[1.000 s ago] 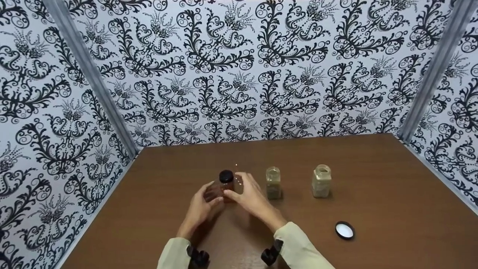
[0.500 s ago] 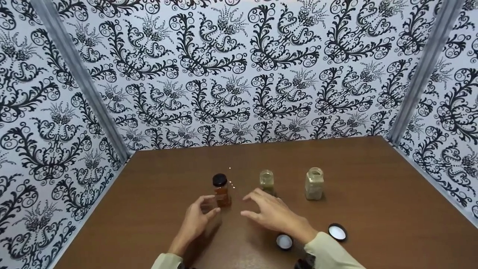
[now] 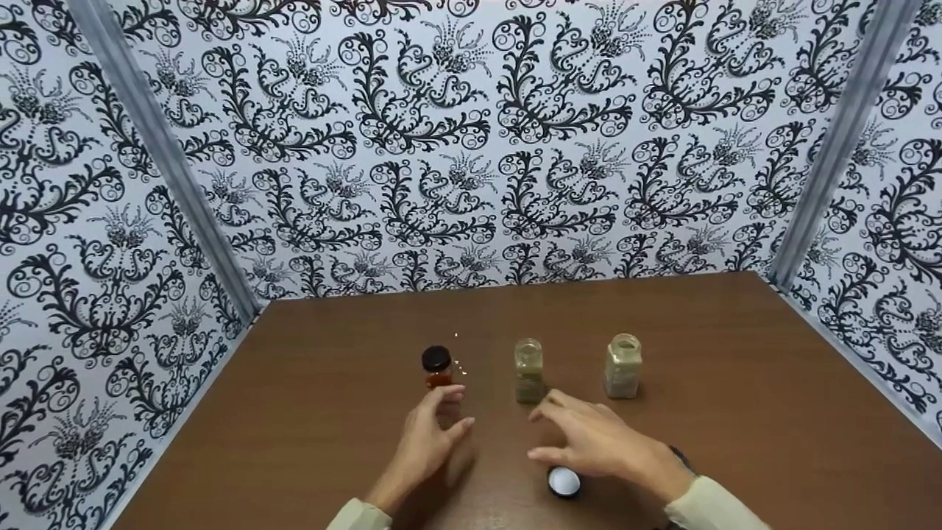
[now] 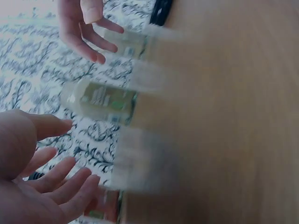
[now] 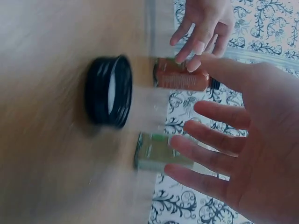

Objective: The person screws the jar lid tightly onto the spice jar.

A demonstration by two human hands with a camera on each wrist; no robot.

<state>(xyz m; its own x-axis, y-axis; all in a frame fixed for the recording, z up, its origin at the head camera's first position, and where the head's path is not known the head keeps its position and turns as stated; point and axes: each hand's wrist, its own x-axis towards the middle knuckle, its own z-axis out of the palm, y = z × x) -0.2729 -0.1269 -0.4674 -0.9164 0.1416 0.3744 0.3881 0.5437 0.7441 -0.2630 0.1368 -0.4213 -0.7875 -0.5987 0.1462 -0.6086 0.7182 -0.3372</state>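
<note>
A spice jar with a black lid and reddish contents stands upright on the table. My left hand is just in front of it, fingers loosely bent, holding nothing; it hides the jar's lower part in the head view. To the right, a lidless glass jar of greenish powder stands upright. My right hand hovers in front of that jar, fingers spread in the right wrist view and nothing in them. Below its thumb a black lid lies with its white inside up. Farther right is another lidless jar with pale contents.
A second black lid lies mostly hidden behind the right wrist. Small bright specks dot the brown table beside the reddish jar. Black-and-white patterned walls enclose the table's back and sides.
Both hands have come off the reddish jar, which stays standing. My right hand has moved right, toward the near lid. The left has drawn back, then shifted slightly right.
</note>
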